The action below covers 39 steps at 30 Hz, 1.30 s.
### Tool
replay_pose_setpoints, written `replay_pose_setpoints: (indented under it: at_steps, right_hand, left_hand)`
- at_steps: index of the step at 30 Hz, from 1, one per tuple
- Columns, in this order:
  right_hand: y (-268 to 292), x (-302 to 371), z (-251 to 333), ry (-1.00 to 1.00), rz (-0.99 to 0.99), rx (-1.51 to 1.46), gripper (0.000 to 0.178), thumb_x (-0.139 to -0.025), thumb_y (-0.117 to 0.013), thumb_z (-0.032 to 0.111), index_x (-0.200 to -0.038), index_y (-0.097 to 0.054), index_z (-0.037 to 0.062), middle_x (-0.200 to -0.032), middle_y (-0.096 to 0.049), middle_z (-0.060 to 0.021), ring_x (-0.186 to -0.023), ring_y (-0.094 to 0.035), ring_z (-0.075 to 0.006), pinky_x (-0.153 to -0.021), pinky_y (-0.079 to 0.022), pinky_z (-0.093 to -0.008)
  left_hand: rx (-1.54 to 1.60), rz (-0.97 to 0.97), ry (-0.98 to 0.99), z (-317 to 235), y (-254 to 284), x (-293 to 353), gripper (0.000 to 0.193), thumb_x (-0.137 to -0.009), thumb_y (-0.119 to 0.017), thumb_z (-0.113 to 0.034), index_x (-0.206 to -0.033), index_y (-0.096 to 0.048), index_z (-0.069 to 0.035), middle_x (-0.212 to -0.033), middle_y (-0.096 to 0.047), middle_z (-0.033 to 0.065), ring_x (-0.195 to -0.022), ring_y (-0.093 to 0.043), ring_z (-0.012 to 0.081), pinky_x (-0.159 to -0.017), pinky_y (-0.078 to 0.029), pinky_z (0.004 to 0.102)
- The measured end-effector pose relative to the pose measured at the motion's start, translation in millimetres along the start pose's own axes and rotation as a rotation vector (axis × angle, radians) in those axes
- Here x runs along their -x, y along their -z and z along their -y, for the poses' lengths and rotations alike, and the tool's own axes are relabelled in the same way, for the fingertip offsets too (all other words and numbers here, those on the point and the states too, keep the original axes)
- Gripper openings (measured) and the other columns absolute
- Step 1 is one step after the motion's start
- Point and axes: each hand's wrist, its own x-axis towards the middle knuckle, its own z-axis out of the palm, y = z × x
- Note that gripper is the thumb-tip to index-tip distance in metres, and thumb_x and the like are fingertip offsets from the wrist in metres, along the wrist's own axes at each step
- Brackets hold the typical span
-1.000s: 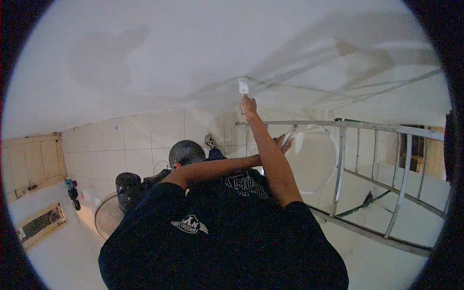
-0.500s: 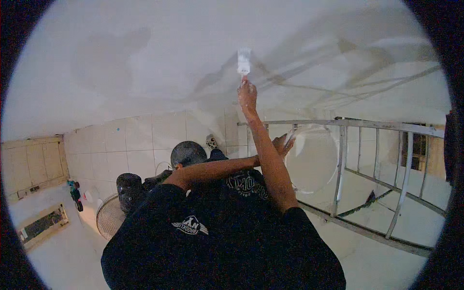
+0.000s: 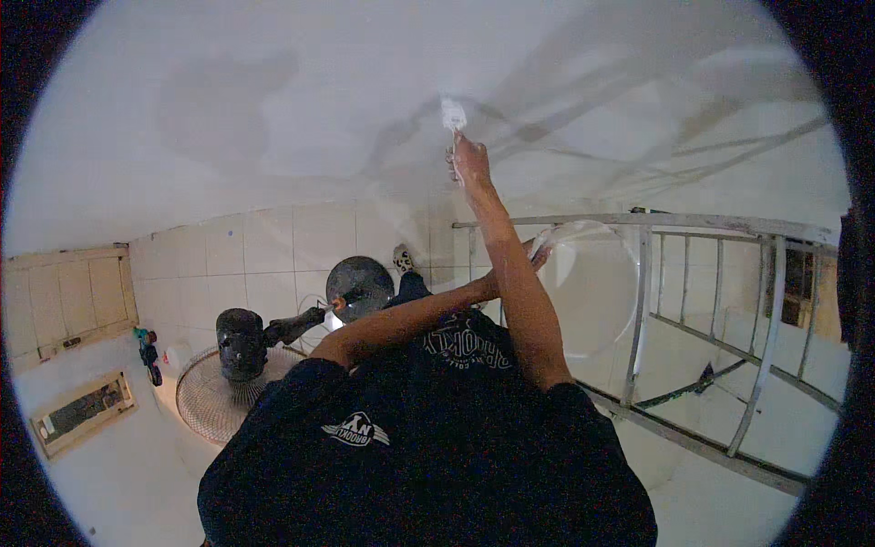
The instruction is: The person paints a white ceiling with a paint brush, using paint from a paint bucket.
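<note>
My right hand (image 3: 470, 162) is raised in front of the pale wall (image 3: 365, 55), its fingers closed round the handle of a paintbrush (image 3: 453, 114). White paint coats the brush head, which points up at a greyish, smeared stretch of wall. Beneath the right forearm my left arm crosses over to the right. My left hand (image 3: 541, 255) grips the near left rim of a large round white bucket (image 3: 635, 283); the right forearm partly hides its fingers. Pale material shows inside the bucket.
A metal ladder-like frame (image 3: 643, 310) spans the right side, beside and behind the bucket. On the left stands a fan with a black motor (image 3: 242, 345), a wire cage (image 3: 205, 397) and a round dark base (image 3: 361, 284). My foot (image 3: 403, 259) rests on pale tiles (image 3: 271, 242).
My right hand has turned, and the brush has shifted slightly left and now leans left. My left hand stays at the bucket rim. More of the fan shows as the view shifts.
</note>
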Motion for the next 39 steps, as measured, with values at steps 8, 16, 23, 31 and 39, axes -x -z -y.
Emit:
replay_pose_setpoints:
  at_steps: [8,16,23,31,39]
  right_hand:
    - [146,184,92,-0.060,-0.194,-0.472,0.027,-0.086,-0.055,0.031,-0.087,-0.052,0.0042,-0.069,-0.045,-0.0003,-0.053,-0.041,-0.0066,-0.041,-0.032,-0.0200]
    - [246,282,54,-0.124,-0.498,-0.146,0.020,-0.083,-0.059,0.014,-0.098,-0.059,0.0007,-0.081,-0.061,-0.0089,-0.062,-0.059,-0.0133,-0.045,-0.053,-0.0251]
    - [260,279,-30,-0.034,-0.620,0.471,0.027,-0.083,-0.057,0.029,-0.087,-0.059,0.0022,-0.073,-0.060,-0.0153,-0.059,-0.055,-0.0318,-0.058,-0.043,-0.0380]
    - [250,249,-42,0.007,-0.478,0.414,0.018,-0.080,-0.058,0.015,-0.087,-0.055,-0.0012,-0.077,-0.059,-0.0213,-0.070,-0.057,-0.0359,-0.065,-0.044,-0.0399]
    - [245,236,-67,0.009,-0.425,0.423,0.025,-0.082,-0.057,0.021,-0.097,-0.054,0.0001,-0.085,-0.058,-0.0197,-0.084,-0.054,-0.0354,-0.080,-0.039,-0.0427]
  left_hand:
    - [-0.118,0.593,-0.166,75,23,15,0.040,-0.088,-0.048,-0.031,-0.110,-0.048,0.002,-0.113,-0.049,0.0241,-0.106,-0.046,0.0387,-0.089,-0.036,0.0453]
    - [-0.146,0.618,0.283,56,37,7,0.038,-0.089,-0.046,-0.031,-0.100,-0.051,0.005,-0.089,-0.057,0.0221,-0.082,-0.055,0.0341,-0.076,-0.042,0.0410]
    - [-0.334,0.471,0.058,57,36,8,0.037,-0.089,-0.048,-0.031,-0.097,-0.054,0.005,-0.082,-0.059,0.0190,-0.076,-0.055,0.0292,-0.072,-0.043,0.0352]
    - [-0.057,0.617,0.574,18,33,-7,0.040,-0.091,-0.045,-0.034,-0.105,-0.053,0.003,-0.087,-0.060,0.0117,-0.082,-0.055,0.0163,-0.076,-0.043,0.0318]
    - [-0.141,0.615,0.386,13,30,-6,0.038,-0.092,-0.045,-0.031,-0.109,-0.052,0.002,-0.091,-0.061,0.0106,-0.083,-0.055,0.0154,-0.076,-0.045,0.0311]
